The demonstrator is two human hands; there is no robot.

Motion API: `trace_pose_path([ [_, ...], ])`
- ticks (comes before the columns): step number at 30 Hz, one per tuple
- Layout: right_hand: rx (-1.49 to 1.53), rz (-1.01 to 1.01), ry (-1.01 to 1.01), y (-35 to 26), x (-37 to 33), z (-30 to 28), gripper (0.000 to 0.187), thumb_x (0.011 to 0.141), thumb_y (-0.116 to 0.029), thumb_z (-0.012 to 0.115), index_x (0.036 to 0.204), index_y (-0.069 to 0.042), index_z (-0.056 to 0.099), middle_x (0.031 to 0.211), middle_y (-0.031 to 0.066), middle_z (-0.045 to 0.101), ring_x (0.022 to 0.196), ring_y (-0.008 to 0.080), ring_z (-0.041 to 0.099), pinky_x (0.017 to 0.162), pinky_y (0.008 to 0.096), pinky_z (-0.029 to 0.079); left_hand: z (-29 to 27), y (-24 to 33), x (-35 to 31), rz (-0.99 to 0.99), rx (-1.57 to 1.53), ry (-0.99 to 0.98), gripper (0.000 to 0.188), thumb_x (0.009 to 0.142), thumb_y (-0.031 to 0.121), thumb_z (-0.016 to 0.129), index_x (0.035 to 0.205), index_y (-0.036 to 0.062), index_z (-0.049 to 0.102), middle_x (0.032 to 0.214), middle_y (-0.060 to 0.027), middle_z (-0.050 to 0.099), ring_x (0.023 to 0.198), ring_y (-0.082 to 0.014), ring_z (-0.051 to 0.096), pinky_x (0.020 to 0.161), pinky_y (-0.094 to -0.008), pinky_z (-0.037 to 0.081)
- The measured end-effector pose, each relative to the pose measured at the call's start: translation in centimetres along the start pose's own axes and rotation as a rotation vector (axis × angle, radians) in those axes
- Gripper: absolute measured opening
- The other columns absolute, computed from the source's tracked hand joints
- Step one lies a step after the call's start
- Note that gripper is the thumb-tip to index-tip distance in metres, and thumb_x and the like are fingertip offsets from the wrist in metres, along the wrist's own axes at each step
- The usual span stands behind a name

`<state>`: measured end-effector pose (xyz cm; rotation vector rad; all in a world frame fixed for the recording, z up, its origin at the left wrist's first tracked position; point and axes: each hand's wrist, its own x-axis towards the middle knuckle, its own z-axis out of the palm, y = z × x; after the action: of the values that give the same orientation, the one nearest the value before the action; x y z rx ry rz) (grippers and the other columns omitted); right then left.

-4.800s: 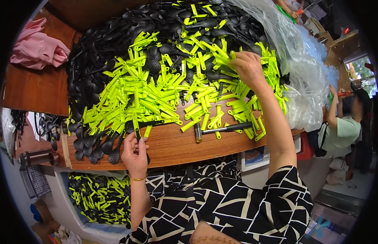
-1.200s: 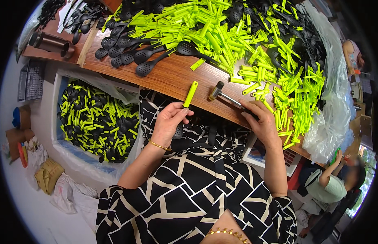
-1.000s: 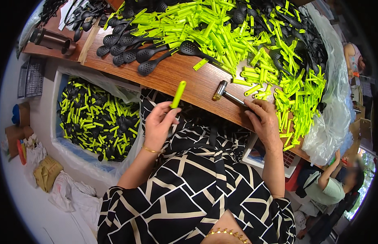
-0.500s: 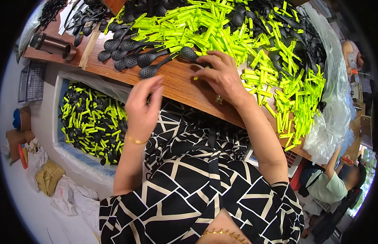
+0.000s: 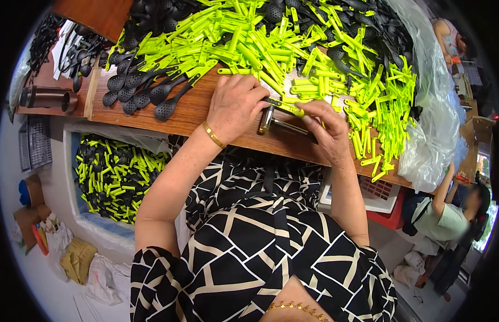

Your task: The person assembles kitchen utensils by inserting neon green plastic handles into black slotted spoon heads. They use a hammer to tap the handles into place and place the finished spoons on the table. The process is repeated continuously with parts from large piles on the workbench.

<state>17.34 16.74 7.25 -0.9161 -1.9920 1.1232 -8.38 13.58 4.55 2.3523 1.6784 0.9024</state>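
A lime-green handle (image 5: pixel 287 107) with a black stem showing at its left end lies level between my hands, just above the table's front edge. My left hand (image 5: pixel 236 107) is closed round the stem side, palm down. What lies under those fingers is hidden; it looks like a black slotted spoon. With thumb and fingers my right hand (image 5: pixel 329 131) pinches the handle's right end. Below the handle, a small hammer (image 5: pixel 266 120) with a metal head rests on the wood. To the left, several black slotted spoons (image 5: pixel 166 109) with green handles lie side by side.
Loose green handles (image 5: pixel 249 51) and black spoon parts are heaped across the table (image 5: pixel 198 104). Clear plastic sheeting (image 5: pixel 429 145) hangs at the right edge. A lined bin (image 5: pixel 118 177) of spoons stands lower left. A brown flask (image 5: pixel 45 99) lies far left. Another person (image 5: pixel 442 214) is at right.
My left hand has moved right and closed on the spoon stem. The right hand has shifted right and lower and now grips the green handle. The hammer has come into sight.
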Motion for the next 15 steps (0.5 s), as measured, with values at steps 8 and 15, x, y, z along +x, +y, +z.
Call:
trace_pose_path([
  [8,-0.245,0.071,-0.020,-1.1,1.2,-0.2,0.020,0.094,-0.006,0.076,0.113,-0.005,0.077,0.103,0.0107,0.074,0.091,0.0253,0.072,0.079,0.0366,0.056,-0.5,-0.5,0.6,-0.050,-0.087,-0.156,0.020,0.091,0.016,0.075,0.109,0.0123,0.070,0.098,-0.0059,0.066,0.102,-0.0307,0.063,0.090,-0.0445,0.044],
  [15,-0.234,-0.112,-0.082,-1.0,4.6,2.0,0.017,0.091,-0.008,0.078,0.108,-0.009,0.079,0.096,0.0116,0.070,0.090,0.0303,0.071,0.076,0.0406,0.056,-2.0,1.0,-1.4,-0.393,-0.418,-0.230,0.020,0.101,0.007,0.066,0.119,0.0006,0.062,0.098,-0.0137,0.075,0.085,-0.0282,0.076,0.073,-0.0382,0.058],
])
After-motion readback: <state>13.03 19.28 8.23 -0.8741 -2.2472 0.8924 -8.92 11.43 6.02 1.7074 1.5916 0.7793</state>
